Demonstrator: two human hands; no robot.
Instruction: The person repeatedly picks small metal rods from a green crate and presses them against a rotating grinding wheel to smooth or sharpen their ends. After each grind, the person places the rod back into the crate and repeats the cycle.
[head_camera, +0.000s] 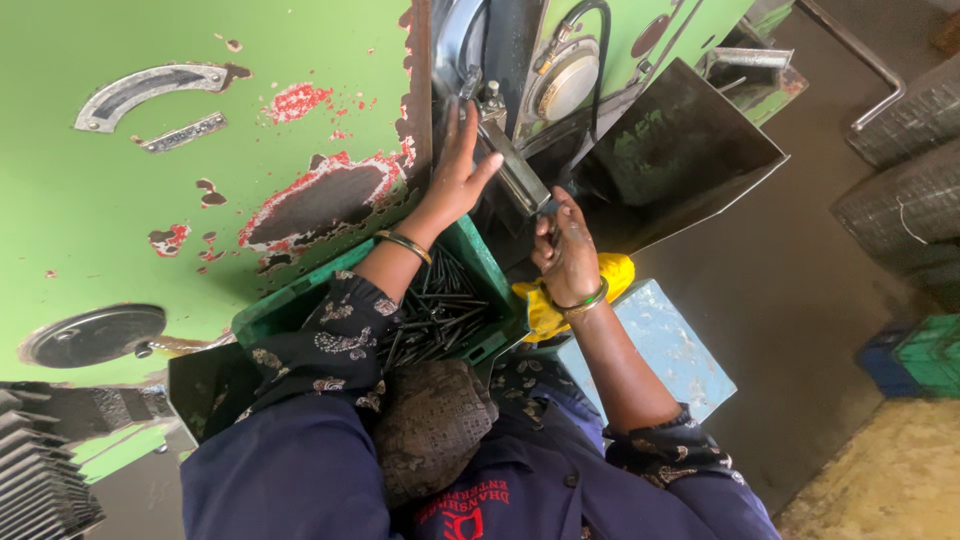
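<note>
My left hand (457, 172) is spread flat against the dark opening of a green machine (200, 150), thumb touching a slanted steel block (512, 172); it holds nothing. My right hand (566, 250) is curled just below that block's lower end, fingers pinched on a small dark metal piece that is mostly hidden. Both wrists wear bangles. Under my left forearm a green plastic crate (478, 258) holds several dark metal rods (440, 312).
A dark sheet-metal chute (680, 150) juts from the machine to the right of my hands. A yellow cloth (535, 312) and a pale blue box (665, 352) lie under my right arm. Wire mesh rolls (905, 200) and a green-blue crate (915, 355) stand at far right.
</note>
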